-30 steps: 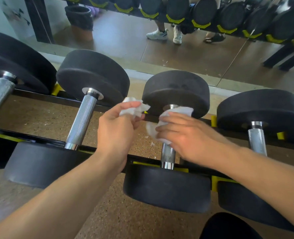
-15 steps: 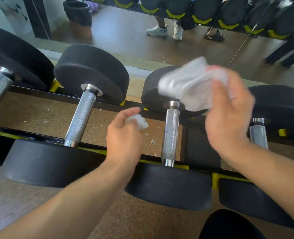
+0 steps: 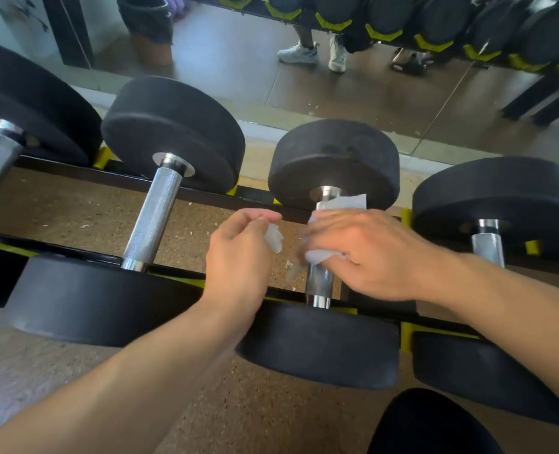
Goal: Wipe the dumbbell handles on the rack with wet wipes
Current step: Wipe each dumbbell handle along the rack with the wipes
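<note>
Several black dumbbells with chrome handles lie across a black and yellow rack (image 3: 206, 198). My right hand (image 3: 366, 253) wraps a white wet wipe (image 3: 343, 203) around the handle (image 3: 319, 280) of the third dumbbell from the left, covering its upper part. My left hand (image 3: 238, 257) hovers just left of that handle and pinches a small torn scrap of wipe (image 3: 273, 237) between thumb and fingers. The bare knurled handle (image 3: 153, 217) of the second dumbbell lies further left.
A mirror behind the rack reflects a brown floor, another dumbbell rack, a bin (image 3: 147, 27) and a person's feet (image 3: 314, 54). A fourth dumbbell's handle (image 3: 487, 244) is at the right. Small white wipe crumbs lie on the speckled floor (image 3: 75, 217) under the rack.
My right hand, raised with the wipe half a second ago, has come back down and wrapped the wipe around the third handle. My left hand stays beside it with its scrap.
</note>
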Available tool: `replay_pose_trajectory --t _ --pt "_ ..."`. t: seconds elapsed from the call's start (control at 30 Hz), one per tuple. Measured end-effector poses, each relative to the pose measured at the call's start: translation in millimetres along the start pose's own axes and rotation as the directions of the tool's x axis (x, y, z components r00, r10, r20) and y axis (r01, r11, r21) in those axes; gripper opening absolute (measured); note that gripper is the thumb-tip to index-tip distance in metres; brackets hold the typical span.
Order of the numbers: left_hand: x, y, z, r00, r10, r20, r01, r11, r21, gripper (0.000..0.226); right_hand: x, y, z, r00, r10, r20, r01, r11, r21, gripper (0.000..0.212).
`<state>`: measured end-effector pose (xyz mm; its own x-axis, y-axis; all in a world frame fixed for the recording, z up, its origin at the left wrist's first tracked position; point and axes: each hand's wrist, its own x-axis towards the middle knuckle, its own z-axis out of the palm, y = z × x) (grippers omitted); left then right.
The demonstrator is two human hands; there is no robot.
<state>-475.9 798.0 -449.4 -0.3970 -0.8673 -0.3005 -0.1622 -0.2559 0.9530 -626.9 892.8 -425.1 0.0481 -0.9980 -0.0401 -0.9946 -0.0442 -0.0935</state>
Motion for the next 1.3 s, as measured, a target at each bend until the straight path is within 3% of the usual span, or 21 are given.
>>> replay_pose_trajectory --t 0.1,0.17,0.2,0.27,0.3,0.37,0.4,0.43,0.5,0.57,0.6,0.73,0.83,1.03,1.2,1.3 --pt "-4.1 -0.6 -1.0 1.0 0.028 0.004 -0.028 0.999 0.022 0.03 -8.9 -18.4 -9.2 0.992 0.017 0.126 -0.06 0.936 0.347 0.038" --pt "-5.3 -2.6 -1.3 0.998 0.054 0.012 -0.054 0.998 0.031 0.033 -10.1 -22.1 -13.7 0.981 0.048 0.187 -0.162 0.736 0.658 0.027" --pt "-5.7 -3.4 -1.6 0.998 0.064 0.011 -0.065 0.998 0.027 0.034 -9.2 -22.0 -13.0 0.984 0.102 0.146 -0.177 0.625 0.76 0.023" --pt "-6.0 -3.2 -1.9 0.997 0.067 0.03 -0.068 0.998 0.007 0.034 -5.5 -20.6 -6.9 0.937 0.334 -0.1 -0.103 0.538 0.837 0.027" --pt "-6.7 -2.4 -1.9 0.997 0.06 0.05 -0.059 0.998 -0.01 0.034 -4.8 -21.1 -5.2 0.86 0.441 -0.257 -0.039 0.558 0.829 0.031" --pt "-8.4 -1.7 -1.7 0.994 0.063 0.088 -0.062 0.998 -0.013 0.032 -4.7 -20.1 -7.4 0.677 0.476 -0.561 0.055 0.727 0.684 0.033" --pt "-8.9 -1.7 -1.3 0.992 0.082 0.101 -0.082 0.997 -0.003 0.03 -6.7 -18.2 -10.3 0.636 0.372 -0.676 0.089 0.835 0.543 0.031" --pt "-9.0 -2.2 -0.9 0.989 0.106 0.104 -0.106 0.994 0.0 0.029 -9.7 -12.8 -10.1 0.652 0.207 -0.73 0.133 0.916 0.379 0.029" --pt "-7.4 -3.9 -0.6 0.986 0.142 0.094 -0.14 0.99 -0.018 0.026 -8.8 -2.6 -1.6 0.801 -0.108 -0.589 0.18 0.981 0.065 0.03" --pt "-5.7 -4.9 -0.5 0.985 0.141 0.095 -0.139 0.99 -0.03 0.023 -4.2 0.7 15.9 0.951 -0.129 -0.283 0.113 0.991 -0.072 0.041" --pt "-5.0 -5.4 -0.4 0.985 0.136 0.107 -0.133 0.991 -0.03 0.021 -3.1 1.1 20.7 0.98 -0.085 -0.181 0.075 0.995 -0.061 0.044" --pt "-4.6 -4.3 0.5 0.977 0.147 0.154 -0.15 0.989 0.006 0.017 -2.8 -1.7 9.0 0.998 0.01 -0.06 -0.006 0.998 0.055 0.053" --pt "-5.5 -2.9 1.7 0.969 0.14 0.202 -0.164 0.981 0.106 0.014 1.4 -0.1 4.8 0.999 0.03 -0.025 -0.028 0.995 0.093 0.047" --pt "-2.9 0.7 14.8 0.954 0.147 0.263 -0.222 0.932 0.288 0.016 11.5 7.9 8.6 0.995 0.058 -0.08 -0.046 0.988 0.145 0.035" --pt "-1.6 0.0 12.8 0.979 0.156 0.135 -0.19 0.933 0.305 0.021 25.7 13.9 20.5 0.988 0.014 -0.157 0.01 0.989 0.151 0.019" --pt "-4.2 1.6 10.5 0.988 0.083 0.134 -0.126 0.928 0.352 0.014 26.6 19.4 27.1 0.977 -0.018 -0.215 0.052 0.987 0.151 0.013"
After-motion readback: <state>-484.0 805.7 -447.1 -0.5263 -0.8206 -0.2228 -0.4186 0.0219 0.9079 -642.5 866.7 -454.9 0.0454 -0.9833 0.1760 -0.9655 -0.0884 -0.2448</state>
